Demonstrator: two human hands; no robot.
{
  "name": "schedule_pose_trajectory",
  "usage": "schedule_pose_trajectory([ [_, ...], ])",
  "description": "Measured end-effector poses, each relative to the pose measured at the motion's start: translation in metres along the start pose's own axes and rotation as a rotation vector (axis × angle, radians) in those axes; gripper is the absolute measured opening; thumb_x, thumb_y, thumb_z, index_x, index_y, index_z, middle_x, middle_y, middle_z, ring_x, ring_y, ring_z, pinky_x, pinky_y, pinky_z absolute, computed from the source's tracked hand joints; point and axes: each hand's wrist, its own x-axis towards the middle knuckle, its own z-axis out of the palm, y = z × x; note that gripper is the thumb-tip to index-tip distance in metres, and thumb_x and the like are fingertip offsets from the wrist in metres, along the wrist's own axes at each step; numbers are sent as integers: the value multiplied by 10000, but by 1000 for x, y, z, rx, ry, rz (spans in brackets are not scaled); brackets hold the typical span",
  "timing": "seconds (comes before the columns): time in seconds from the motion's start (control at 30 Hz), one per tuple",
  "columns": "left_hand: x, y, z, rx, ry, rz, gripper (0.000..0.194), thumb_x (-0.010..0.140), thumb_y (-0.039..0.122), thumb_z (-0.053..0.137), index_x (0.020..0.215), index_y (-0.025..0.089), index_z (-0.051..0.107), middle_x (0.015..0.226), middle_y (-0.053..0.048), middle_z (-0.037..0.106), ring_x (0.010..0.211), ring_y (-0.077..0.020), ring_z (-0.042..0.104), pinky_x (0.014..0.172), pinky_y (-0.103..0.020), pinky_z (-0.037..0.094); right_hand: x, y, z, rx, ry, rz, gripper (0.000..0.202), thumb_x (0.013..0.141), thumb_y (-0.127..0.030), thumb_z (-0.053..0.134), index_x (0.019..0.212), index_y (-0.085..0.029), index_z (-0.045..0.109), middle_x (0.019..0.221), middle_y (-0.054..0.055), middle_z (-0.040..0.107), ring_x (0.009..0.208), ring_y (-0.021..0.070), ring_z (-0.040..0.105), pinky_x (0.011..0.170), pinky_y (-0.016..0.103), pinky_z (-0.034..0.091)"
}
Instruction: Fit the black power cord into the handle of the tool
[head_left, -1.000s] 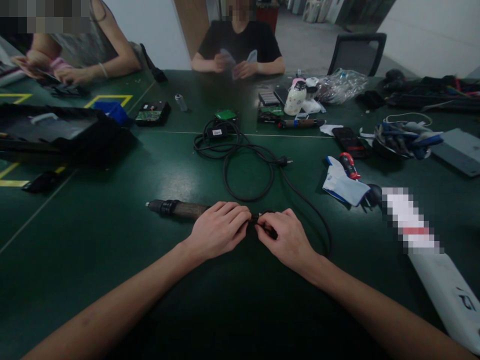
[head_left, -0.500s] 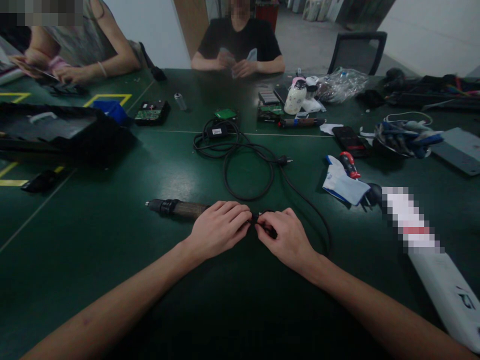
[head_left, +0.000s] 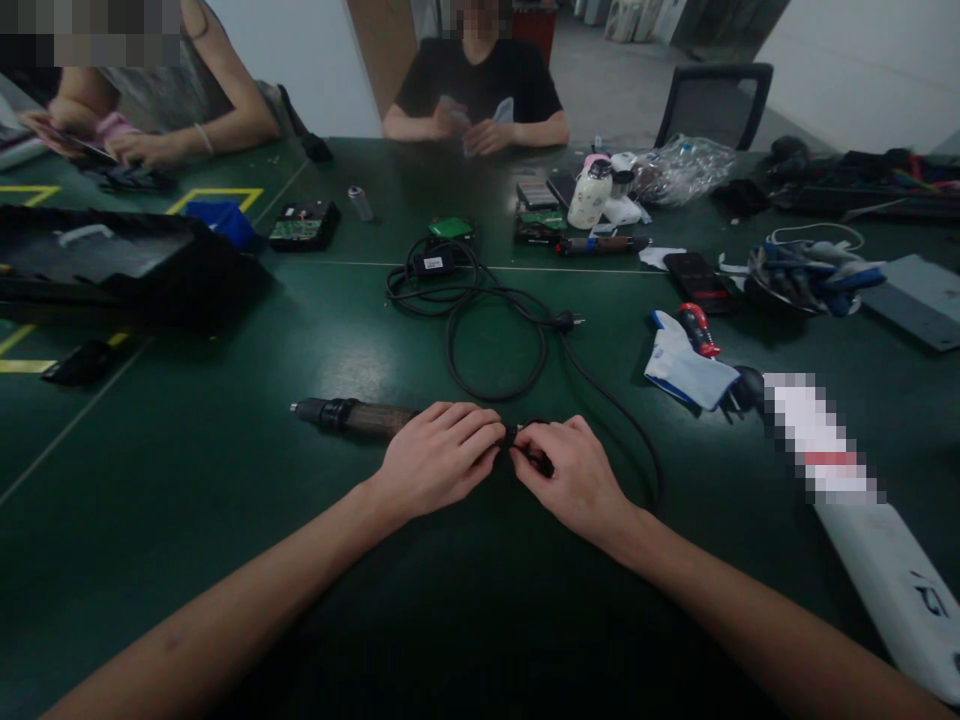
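Note:
An electric screwdriver [head_left: 367, 417] lies on the green table, its bit pointing left. My left hand [head_left: 442, 455] is wrapped over its rear end, which the fingers hide. Close beside it, my right hand [head_left: 574, 470] pinches a dark cable connector [head_left: 537, 458] at the tool's tail. The fingertips of both hands nearly meet there, so I cannot tell whether the connector is fully seated. Behind the hands lies a looped black power cord [head_left: 497, 398] with a small adapter box [head_left: 433, 262] and a plug [head_left: 568, 320].
At right are a white power strip [head_left: 870, 560], a glove [head_left: 686, 365], a red-black screwdriver [head_left: 698, 330] and a phone [head_left: 699, 280]. A black tray-like part [head_left: 112, 260] sits at left. Circuit boards [head_left: 301, 226] and a bottle [head_left: 591, 195] stand farther back. Two people sit across the table.

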Motion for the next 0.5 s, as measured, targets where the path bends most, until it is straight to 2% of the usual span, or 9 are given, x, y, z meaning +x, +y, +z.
schedule_pose_trajectory([
  [0.13, -1, -1, 1, 12, -14, 31, 236, 965, 272, 556, 1186, 218, 618, 1289, -48, 647, 1170, -234, 611, 958, -398, 492, 0, 1, 1, 2, 5, 2, 59, 968, -247, 597, 932, -213, 628, 803, -12, 651, 730, 158, 578, 764, 326, 316],
  [0.33, 0, -1, 2, 22, 11, -14, 197, 1005, 296, 518, 1155, 212, 614, 1264, -34, 658, 1129, -213, 628, 942, -383, 498, 0, -1, 0, 5, -2, 6, 63, 975, -248, 585, 942, -216, 628, 813, -10, 654, 738, 161, 583, 766, 326, 315],
  [0.5, -2, -1, 3, 18, -10, 19, 237, 972, 286, 551, 1193, 228, 614, 1336, -36, 625, 1181, -231, 610, 959, -397, 497, 0, -1, -1, 3, -10, 0, 79, 977, -250, 578, 936, -210, 633, 824, -4, 662, 745, 161, 590, 754, 325, 312],
])
